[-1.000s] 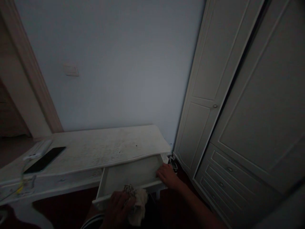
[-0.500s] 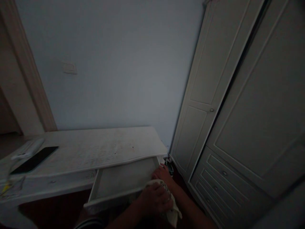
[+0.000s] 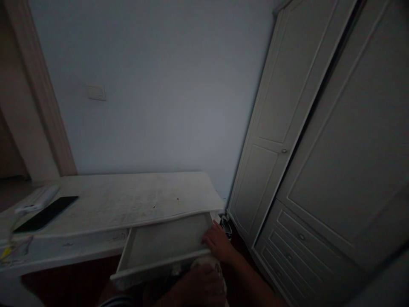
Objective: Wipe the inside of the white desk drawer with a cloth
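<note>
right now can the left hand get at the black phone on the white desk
Probably not directly: the left hand holds a cloth at the open drawer, well right of the phone, though nothing covers it.

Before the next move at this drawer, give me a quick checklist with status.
1. Drawer pulled out from the desk: ok.
2. Cloth in the left hand: ok.
3. Right hand at the drawer's right front corner: ok.
4. Firmness of that hand's hold: cannot tell.
5. Phone away from both hands: ok, on the desk's left part.
6. Desk surface free of marks: not ok, dark smudges show.
</note>
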Tool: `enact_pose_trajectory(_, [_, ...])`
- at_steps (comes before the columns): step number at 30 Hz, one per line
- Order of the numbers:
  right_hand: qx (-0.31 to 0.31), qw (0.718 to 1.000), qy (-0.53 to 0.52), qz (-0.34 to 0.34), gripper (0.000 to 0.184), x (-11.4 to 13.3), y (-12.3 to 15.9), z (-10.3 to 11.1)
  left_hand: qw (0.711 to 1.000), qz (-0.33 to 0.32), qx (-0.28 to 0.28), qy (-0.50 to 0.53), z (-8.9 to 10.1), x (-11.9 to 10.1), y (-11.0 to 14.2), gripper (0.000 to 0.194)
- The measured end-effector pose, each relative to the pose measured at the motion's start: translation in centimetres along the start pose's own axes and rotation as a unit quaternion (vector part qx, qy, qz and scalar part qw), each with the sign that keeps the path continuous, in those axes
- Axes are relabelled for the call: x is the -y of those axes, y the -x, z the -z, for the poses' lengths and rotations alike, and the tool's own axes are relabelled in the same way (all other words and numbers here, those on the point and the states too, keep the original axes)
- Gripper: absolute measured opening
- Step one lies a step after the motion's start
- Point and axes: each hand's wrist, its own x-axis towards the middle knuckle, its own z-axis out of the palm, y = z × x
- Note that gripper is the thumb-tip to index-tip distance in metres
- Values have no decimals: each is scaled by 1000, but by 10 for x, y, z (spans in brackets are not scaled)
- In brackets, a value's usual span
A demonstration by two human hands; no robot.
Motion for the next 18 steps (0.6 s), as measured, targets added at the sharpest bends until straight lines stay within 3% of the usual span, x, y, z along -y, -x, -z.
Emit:
enact_pose_trajectory(6, [-3, 1000, -1, -8, 39, -2, 0, -3, 1000, 22, -8, -16, -27, -14, 21, 7])
enact_pose_trajectory(11, [-33, 999, -6, -7, 40, -6, 1, -12, 994, 70, -22, -84, -50, -24, 63, 26])
enact_pose_trajectory(15, [-38, 999, -21, 1, 40, -7, 0, -17, 986, 106, -46, -121, -45, -30, 100, 30])
enact_pose_trajectory(18, [-34, 999, -20, -7, 37, -6, -1, -17, 969, 173, -102, -143, -35, -34, 110, 30])
